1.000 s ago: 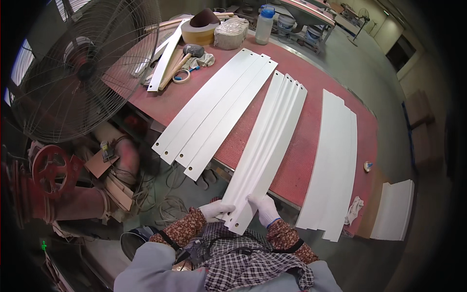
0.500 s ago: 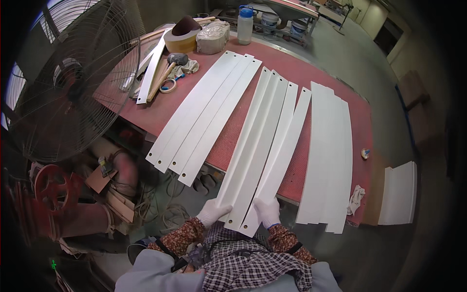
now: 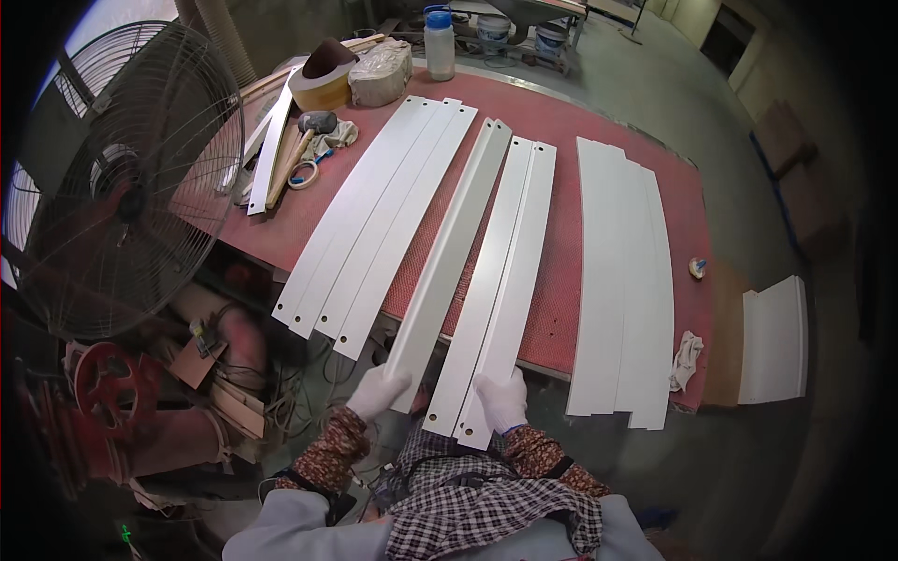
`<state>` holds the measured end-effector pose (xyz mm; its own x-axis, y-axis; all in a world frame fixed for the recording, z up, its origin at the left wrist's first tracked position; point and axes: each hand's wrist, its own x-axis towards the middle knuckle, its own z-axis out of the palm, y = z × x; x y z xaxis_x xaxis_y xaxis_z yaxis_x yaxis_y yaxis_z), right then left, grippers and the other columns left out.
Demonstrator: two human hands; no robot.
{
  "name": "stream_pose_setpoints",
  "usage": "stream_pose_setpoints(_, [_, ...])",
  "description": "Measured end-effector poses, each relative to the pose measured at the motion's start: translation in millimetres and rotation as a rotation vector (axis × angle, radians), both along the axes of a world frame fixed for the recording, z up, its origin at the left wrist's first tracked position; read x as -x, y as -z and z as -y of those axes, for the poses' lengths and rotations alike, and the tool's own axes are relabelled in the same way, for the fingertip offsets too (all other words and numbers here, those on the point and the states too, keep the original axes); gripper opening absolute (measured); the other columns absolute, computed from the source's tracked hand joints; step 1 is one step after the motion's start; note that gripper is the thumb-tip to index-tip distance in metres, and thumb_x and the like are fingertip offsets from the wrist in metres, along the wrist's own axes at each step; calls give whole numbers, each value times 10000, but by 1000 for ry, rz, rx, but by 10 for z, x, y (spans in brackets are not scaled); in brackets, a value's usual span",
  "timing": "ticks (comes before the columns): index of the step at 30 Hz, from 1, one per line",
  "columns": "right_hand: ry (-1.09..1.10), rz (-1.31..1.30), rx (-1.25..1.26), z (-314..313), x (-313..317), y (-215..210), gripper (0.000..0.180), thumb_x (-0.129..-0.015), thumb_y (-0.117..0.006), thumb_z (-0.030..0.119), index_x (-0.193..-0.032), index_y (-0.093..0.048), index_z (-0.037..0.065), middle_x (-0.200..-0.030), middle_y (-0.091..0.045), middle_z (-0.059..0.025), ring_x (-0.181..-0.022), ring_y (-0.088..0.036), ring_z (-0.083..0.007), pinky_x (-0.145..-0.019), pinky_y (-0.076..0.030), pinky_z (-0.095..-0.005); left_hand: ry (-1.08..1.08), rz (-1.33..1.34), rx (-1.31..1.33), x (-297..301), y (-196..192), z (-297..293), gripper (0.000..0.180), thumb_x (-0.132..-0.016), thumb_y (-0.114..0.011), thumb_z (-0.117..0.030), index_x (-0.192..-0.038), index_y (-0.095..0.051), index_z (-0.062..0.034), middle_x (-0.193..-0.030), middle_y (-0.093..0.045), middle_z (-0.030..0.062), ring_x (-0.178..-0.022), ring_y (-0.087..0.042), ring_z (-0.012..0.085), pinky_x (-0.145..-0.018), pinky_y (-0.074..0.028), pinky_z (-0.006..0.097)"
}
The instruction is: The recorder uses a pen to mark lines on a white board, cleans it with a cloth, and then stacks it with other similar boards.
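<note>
My left hand (image 3: 379, 391), in a white glove, closes round the near end of a long white slat (image 3: 444, 266), which is tilted with its long edge raised. To the right, two more white slats with holes at their ends, a left one (image 3: 484, 294) and a right one (image 3: 521, 280), lie flat side by side. My right hand (image 3: 503, 400), also gloved, grips the near end of the right slat by its outer edge. The near ends of all three overhang the table's front edge. My right fingertips are partly hidden.
On the red table (image 3: 552, 323) lie a left row of white slats (image 3: 379, 224) and a right row (image 3: 625, 290). A mallet (image 3: 318, 122), tape roll (image 3: 303, 175) and blue-capped bottle (image 3: 439, 47) stand farther back. A large fan (image 3: 126, 187) is at left, a red handwheel (image 3: 114, 388) below it.
My left hand has moved left and up with its slat, opening a gap from the other two. The right-hand slats have come together side by side. The view has shifted slightly.
</note>
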<state>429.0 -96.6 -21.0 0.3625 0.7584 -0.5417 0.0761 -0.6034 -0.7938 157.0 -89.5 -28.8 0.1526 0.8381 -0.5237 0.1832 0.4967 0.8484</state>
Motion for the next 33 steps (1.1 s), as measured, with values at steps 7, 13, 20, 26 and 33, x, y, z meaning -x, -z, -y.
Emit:
stream_pose_setpoints(7, [-8, 138, 38, 6, 10, -253, 591, -812, -792, 154, -1299, -519, -40, -1179, -712, -177, -1054, -718, -274, -934, -567, -380, 10, -403, -23, 113, -181, -192, 582, -1005, -597, -489, -1188, -718, 50, -920, -764, 195, -880, -755, 248, -783, -570, 378])
stream_pose_setpoints(13, [94, 126, 8, 70, -44, -356, 549, -766, -759, 116, -1254, -555, -32, -1104, -724, -182, -978, -727, -278, -859, -580, -390, -78, -575, -186, 23, -266, -46, 428, -952, -651, -392, -1081, -734, 8, -890, -752, 234, -844, -767, 346, -748, -592, 437])
stream_pose_setpoints(20, [120, 146, -46, 167, -203, -137, 516, -815, -721, 79, -1289, -549, -27, -1135, -709, -160, -1034, -712, -286, -914, -561, -397, -69, -786, -402, -89, -247, 42, 319, -956, -672, -349, -1077, -728, -60, -897, -737, 230, -843, -720, 428, -741, -570, 505])
stream_pose_setpoints(26, [-64, 313, -10, 260, -491, -40, 586, -825, -766, 164, -1338, -558, -29, -1226, -709, -202, -1143, -700, -325, -1000, -537, -416, -181, -284, -273, 220, 154, -123, 446, -985, -680, -404, -1073, -742, 28, -824, -745, 146, -770, -717, 234, -724, -545, 395])
stream_pose_setpoints(33, [-305, 407, 44, 235, -565, -54, 428, -947, -643, 294, -1257, -605, 2, -1198, -710, -239, -1110, -689, -382, -966, -527, -476, -508, 418, 396, 290, 297, 144, 653, -1036, -611, -529, -1467, -549, -42, -1370, -627, 179, -1226, -639, 297, -989, -549, 477])
